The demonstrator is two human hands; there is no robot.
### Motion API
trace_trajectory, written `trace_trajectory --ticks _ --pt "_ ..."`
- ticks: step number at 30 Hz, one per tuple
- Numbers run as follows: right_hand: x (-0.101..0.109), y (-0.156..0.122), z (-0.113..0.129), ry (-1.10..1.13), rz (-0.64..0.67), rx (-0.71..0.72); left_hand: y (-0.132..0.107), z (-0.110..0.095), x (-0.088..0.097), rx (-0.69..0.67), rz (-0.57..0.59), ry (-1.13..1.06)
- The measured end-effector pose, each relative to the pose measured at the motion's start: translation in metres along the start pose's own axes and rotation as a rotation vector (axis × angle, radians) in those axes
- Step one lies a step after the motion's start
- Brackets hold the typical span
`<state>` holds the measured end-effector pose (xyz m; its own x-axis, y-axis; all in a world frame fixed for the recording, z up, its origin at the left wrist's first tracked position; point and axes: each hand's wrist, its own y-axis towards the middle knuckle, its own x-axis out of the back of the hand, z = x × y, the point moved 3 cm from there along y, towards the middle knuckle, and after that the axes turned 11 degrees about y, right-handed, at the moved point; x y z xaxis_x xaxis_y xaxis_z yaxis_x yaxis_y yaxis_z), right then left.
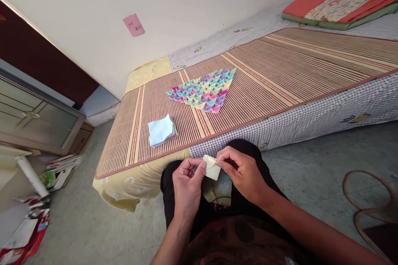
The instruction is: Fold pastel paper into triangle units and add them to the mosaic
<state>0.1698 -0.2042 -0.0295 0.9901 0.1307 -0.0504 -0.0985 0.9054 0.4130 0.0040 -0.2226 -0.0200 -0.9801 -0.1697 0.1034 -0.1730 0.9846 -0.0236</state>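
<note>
Over my lap, a small pale yellow sheet of paper [212,171], partly folded, is held between both hands. My left hand [189,176] pinches its left edge between thumb and fingers. At the upper right corner, the thumb and fingertips of my right hand [238,169] grip the same paper. On the bamboo mat ahead lies a stack of square paper sheets [161,131] with light blue on top. Farther off, many small folded paper pieces [203,91] in pink, purple, green, blue and yellow stand in close rows.
The bamboo mat [264,78] covers a bed with a checked sheet [298,128]. Folded orange and green bedding [345,2] lies at the far right. A pink note [134,25] is on the wall. Papers [60,169] and a cabinet [34,109] are at left; a curved cane-like frame [370,174] stands right.
</note>
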Motion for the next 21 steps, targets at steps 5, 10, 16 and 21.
trace_trajectory --ticks 5,10,16,21 --pt "0.0003 0.0022 0.0045 -0.007 -0.011 -0.014 -0.0016 -0.007 -0.0024 -0.038 0.032 0.02" --pt "-0.0022 0.0027 0.0069 -0.017 0.026 -0.022 -0.0011 -0.0088 -0.0032 -0.023 0.037 0.015" --pt "-0.0057 0.0003 0.0041 -0.014 0.006 -0.09 -0.0013 -0.0087 -0.0034 -0.025 0.039 0.005" --pt "-0.007 0.0015 0.006 -0.006 0.01 -0.107 -0.001 -0.006 -0.0033 -0.022 0.037 -0.002"
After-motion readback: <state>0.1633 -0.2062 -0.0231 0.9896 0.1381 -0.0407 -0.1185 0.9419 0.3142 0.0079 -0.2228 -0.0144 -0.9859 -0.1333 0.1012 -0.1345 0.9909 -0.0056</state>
